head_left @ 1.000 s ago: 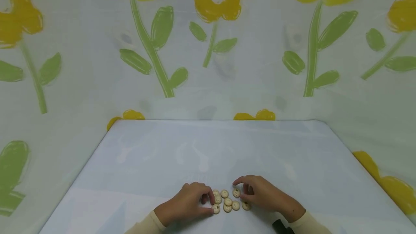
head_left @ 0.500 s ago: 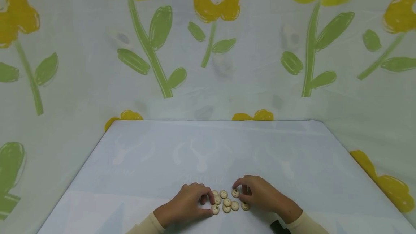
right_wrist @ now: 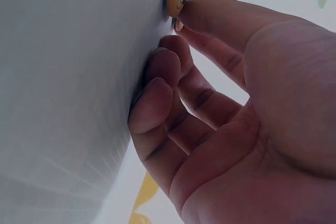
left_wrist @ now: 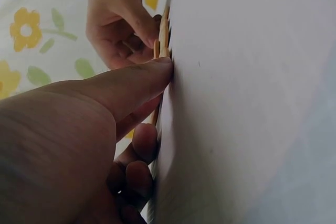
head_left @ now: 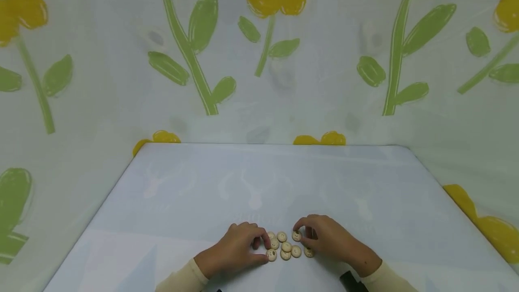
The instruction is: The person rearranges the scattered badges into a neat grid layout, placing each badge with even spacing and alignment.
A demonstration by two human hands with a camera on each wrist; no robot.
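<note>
On the pale, flat table (head_left: 251, 179) lies a group of round, cream-coloured, wooden-looking discs (head_left: 286, 247), some of them overlapping. From the group's centre, my left hand (head_left: 237, 248) is at nine o'clock and pinches the eight o'clock disc (head_left: 271, 255). My right hand (head_left: 330, 241), at three o'clock, pinches the two o'clock disc (head_left: 297, 236).

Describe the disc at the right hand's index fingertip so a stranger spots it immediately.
On the white table, find the cluster of small, pale, round discs beside the right hand. The disc you want lies between that hand's thumb and index finger; its neighbours sit outside that gap.
</note>
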